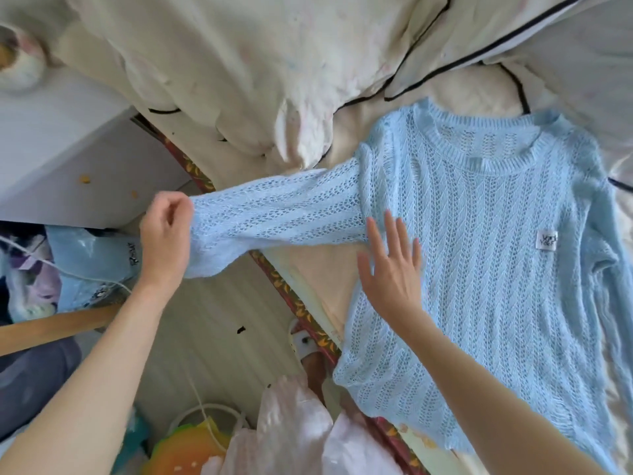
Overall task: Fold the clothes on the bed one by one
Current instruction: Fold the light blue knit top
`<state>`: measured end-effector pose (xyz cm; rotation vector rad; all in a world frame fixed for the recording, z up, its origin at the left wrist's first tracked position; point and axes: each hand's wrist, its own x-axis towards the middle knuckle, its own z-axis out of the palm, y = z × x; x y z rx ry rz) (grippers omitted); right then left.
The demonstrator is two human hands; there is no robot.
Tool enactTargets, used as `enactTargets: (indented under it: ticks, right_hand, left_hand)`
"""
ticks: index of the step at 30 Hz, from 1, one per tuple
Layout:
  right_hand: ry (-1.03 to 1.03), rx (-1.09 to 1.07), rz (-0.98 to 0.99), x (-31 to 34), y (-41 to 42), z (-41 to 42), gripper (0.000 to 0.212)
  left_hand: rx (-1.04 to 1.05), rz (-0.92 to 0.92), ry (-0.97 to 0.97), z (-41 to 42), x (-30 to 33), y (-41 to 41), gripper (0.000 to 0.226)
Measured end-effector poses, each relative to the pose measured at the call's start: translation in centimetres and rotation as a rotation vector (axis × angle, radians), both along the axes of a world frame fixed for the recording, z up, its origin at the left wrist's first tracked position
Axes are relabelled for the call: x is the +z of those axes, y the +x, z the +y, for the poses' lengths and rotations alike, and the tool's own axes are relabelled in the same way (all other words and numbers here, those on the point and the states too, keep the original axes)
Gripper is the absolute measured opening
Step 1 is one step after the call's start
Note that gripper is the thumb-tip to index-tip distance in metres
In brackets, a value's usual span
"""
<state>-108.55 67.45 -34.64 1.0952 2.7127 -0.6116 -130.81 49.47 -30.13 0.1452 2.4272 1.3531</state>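
While the light blue knit sweater lies spread flat with its front up on the cream bed sheet, your two hands work at its one side. The body of the sweater is to the right of both hands, with the round collar toward the far side of the bed and the hem toward you, close to the bed's edge. Your left hand is out past the edge of the bed, above the floor, and its fingers are curled around the cuff end of the sleeve, which it holds pulled out straight to the side, so the sleeve hangs in the air between your two hands. Your right hand is open, with the fingers straight and a little spread, and it lies flat on the sweater just below the armpit, where the sleeve joins the body. A small white label sits on the chest, well to the right of your right hand. Beyond the sweater a crumpled white duvet with dark piping is heaped on the bed. Below your arms, pale pink cloth is at the lower edge of the view.
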Motion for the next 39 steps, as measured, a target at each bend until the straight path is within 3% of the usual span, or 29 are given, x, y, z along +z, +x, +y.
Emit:
enactTargets:
  ticks: [3, 6, 9, 13, 16, 18, 22, 26, 29, 31, 35, 39]
  right_hand:
    - [-0.019, 0.086, -0.157, -0.1, -1.8, 0.5, 0.056]
    - [-0.019, 0.062, -0.139, 0.2, -3.0, 0.6, 0.058]
    - [-0.072, 0.063, -0.148, 0.3, -3.8, 0.2, 0.059]
    - [-0.18, 0.22, -0.299, -0.5, -4.8, 0.8, 0.061]
    - [-0.257, 0.199, -0.24, 0.1, -5.1, 1.7, 0.055]
    - [-0.325, 0.102, -0.113, 1.1, -4.2, 1.9, 0.053]
    - [-0.436, -0.321, 0.153, 3.1, 0.8, 1.9, 0.047]
    - [-0.364, -0.55, 0.191, 3.5, 7.4, 2.6, 0.046]
    - [-0.295, -0.587, 0.086, 2.8, 11.5, 3.7, 0.049]
    - [-0.25, -0.534, -0.046, 2.1, 13.5, 4.6, 0.054]
    - [-0.23, -0.357, -0.296, 0.6, 16.2, 5.8, 0.061]
    - [-0.231, -0.233, -0.423, -1.7, 17.8, 6.1, 0.066]
  left_hand:
    - [0.059, 0.119, 0.027, 0.4, 1.8, -1.5, 0.021]
    - [0.076, 0.198, 0.068, 1.5, 3.5, -2.6, 0.021]
    - [0.036, 0.22, 0.071, 2.6, 4.5, -3.1, 0.019]
    - [-0.007, 0.222, 0.084, 3.6, 4.9, -2.8, 0.02]
    - [-0.056, 0.23, 0.097, 4.7, 5.6, -1.5, 0.018]
    - [-0.089, 0.218, 0.105, 6.1, 6.9, 0.1, 0.024]
    - [-0.281, 0.115, 0.267, 11.0, 9.6, 4.7, 0.02]
    - [-0.549, 0.03, 0.345, 18.0, 9.4, 11.0, 0.01]
    - [-0.936, -0.125, 0.116, 21.8, 6.4, 15.0, 0.032]
    - [-1.061, -0.054, -0.058, 21.7, 3.5, 15.9, 0.039]
    - [-0.996, 0.226, -0.231, 18.3, -1.2, 15.2, 0.041]
    - [-0.981, 0.333, -0.443, 17.1, -3.0, 15.1, 0.058]
